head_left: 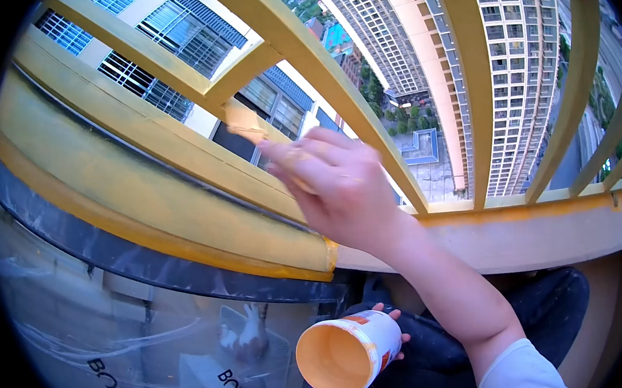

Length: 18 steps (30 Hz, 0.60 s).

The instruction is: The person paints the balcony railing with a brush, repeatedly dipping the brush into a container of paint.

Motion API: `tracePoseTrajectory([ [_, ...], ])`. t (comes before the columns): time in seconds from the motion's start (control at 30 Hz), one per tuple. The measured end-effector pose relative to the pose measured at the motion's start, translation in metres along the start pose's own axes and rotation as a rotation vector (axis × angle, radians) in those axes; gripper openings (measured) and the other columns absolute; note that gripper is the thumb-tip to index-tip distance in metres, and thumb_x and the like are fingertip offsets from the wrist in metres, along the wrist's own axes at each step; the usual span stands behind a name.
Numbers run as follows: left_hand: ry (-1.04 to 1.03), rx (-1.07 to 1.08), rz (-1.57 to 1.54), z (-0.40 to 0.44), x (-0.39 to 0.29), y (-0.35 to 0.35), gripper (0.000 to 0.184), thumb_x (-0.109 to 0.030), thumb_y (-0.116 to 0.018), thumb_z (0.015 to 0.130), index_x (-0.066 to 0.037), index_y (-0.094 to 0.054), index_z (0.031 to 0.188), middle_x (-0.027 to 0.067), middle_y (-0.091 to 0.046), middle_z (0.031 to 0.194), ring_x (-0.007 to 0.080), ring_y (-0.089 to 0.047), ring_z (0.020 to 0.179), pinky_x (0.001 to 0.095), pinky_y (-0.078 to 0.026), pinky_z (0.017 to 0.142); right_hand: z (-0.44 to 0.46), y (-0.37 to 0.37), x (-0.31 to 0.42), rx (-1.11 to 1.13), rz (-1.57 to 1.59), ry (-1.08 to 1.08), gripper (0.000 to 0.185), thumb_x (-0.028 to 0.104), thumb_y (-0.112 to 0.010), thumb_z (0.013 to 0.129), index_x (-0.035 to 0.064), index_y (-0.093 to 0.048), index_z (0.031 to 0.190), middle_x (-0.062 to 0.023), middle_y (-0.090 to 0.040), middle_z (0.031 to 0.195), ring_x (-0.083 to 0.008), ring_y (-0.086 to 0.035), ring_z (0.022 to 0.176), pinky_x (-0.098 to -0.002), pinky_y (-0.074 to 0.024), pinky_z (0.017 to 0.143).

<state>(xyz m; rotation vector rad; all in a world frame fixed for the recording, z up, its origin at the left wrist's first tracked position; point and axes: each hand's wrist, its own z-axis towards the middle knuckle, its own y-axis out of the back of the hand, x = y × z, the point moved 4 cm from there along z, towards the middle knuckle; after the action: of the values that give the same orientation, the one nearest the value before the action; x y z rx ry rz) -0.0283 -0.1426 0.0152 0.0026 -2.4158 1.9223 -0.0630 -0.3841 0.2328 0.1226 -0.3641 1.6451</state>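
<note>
My right hand (pixel 340 185) is closed around a paintbrush, its handle mostly hidden by my fingers. The brush's bristles (pixel 244 121), coated in yellow-orange paint, are at the lower part of the yellow railing (pixel 299 56), near a short crosspiece; whether they touch it I cannot tell. Paint smears mark my fingers. Low in the view, my left hand (pixel 400 336) grips a white paint tub (pixel 377 335) from behind and below. The tub is tilted with its mouth towards me, and yellow-orange paint coats its inside.
A yellow-painted ledge (pixel 166 198) runs along the left, above a dark frame and film-covered glass (pixel 137 311). A pale ledge (pixel 495 243) with an orange painted edge extends right. My bent legs (pixel 444 355) are below. Tall buildings (pixel 513 85) and a street show far beneath, beyond the bars.
</note>
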Motion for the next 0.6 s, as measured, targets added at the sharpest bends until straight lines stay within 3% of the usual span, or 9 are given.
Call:
tracePoseTrajectory([
  [0.1, -0.007, -0.008, 0.018, -0.002, -0.002, 0.000, 0.085, -0.050, -0.076, 0.092, -0.004, -0.042, 0.155, 0.0268, -0.040, 0.157, 0.0637, -0.048, 0.127, 0.0739, -0.051, 0.095, 0.005, 0.006, 0.001, 0.023, -0.105, -0.053, 0.020, 0.006, -0.072, 0.088, -0.0026, -0.071, 0.107, -0.0113, -0.069, 0.080, -0.0235, -0.067, 0.078, -0.0367, -0.0551, 0.063],
  [0.17, -0.005, -0.011, 0.018, -0.003, -0.001, 0.005, 0.086, -0.050, -0.076, 0.091, -0.005, -0.042, 0.155, 0.0265, -0.040, 0.157, 0.0634, -0.048, 0.127, 0.0739, -0.051, 0.096, 0.012, -0.012, -0.001, 0.003, -0.064, 0.009, 0.028, 0.003, -0.078, 0.086, 0.0024, -0.075, 0.114, -0.0074, -0.069, 0.076, -0.0228, -0.068, 0.071, -0.0361, -0.0535, 0.059],
  [0.3, 0.020, 0.023, -0.011, 0.001, -0.003, 0.007, 0.088, -0.050, -0.077, 0.090, -0.006, -0.040, 0.156, 0.0257, -0.040, 0.157, 0.0627, -0.048, 0.127, 0.0735, -0.050, 0.097, 0.004, 0.002, 0.017, 0.054, 0.041, 0.025, 0.028, 0.002, -0.076, 0.086, 0.0010, -0.074, 0.114, -0.0079, -0.069, 0.076, -0.0244, -0.067, 0.071, -0.0358, -0.0545, 0.062],
  [0.37, 0.015, 0.038, -0.025, 0.000, -0.001, 0.006, 0.089, -0.051, -0.078, 0.090, -0.006, -0.040, 0.157, 0.0253, -0.040, 0.158, 0.0626, -0.047, 0.128, 0.0737, -0.049, 0.099, 0.004, 0.007, 0.010, 0.016, -0.058, -0.061, 0.027, 0.003, -0.076, 0.086, 0.0006, -0.074, 0.113, -0.0086, -0.069, 0.077, -0.0248, -0.068, 0.072, -0.0359, -0.0544, 0.063],
  [0.43, 0.016, 0.049, -0.036, -0.002, 0.000, 0.008, 0.090, -0.051, -0.078, 0.089, -0.007, -0.039, 0.157, 0.0250, -0.040, 0.158, 0.0624, -0.046, 0.129, 0.0739, -0.048, 0.100, 0.011, -0.003, -0.003, -0.037, -0.137, -0.019, 0.017, 0.006, -0.068, 0.087, 0.0006, -0.072, 0.103, -0.0096, -0.068, 0.076, -0.0259, -0.068, 0.076, -0.0394, -0.0552, 0.062],
  [0.57, 0.051, 0.092, -0.028, -0.002, -0.007, 0.011, 0.092, -0.050, -0.080, 0.088, -0.007, -0.039, 0.157, 0.0240, -0.039, 0.159, 0.0625, -0.044, 0.133, 0.0739, -0.045, 0.103, 0.001, 0.008, 0.004, 0.089, 0.104, -0.109, 0.014, 0.007, -0.070, 0.090, 0.0009, -0.071, 0.103, -0.0094, -0.069, 0.078, -0.0243, -0.070, 0.080, -0.0388, -0.0554, 0.061],
  [0.6, 0.058, 0.094, -0.017, -0.001, -0.006, 0.012, 0.093, -0.049, -0.081, 0.087, -0.007, -0.038, 0.158, 0.0238, -0.038, 0.160, 0.0626, -0.043, 0.133, 0.0740, -0.045, 0.104, -0.004, 0.016, 0.001, -0.044, 0.079, -0.118, 0.020, 0.003, -0.075, 0.089, 0.0032, -0.076, 0.109, -0.0097, -0.070, 0.075, -0.0240, -0.070, 0.073, -0.0356, -0.0540, 0.062],
])
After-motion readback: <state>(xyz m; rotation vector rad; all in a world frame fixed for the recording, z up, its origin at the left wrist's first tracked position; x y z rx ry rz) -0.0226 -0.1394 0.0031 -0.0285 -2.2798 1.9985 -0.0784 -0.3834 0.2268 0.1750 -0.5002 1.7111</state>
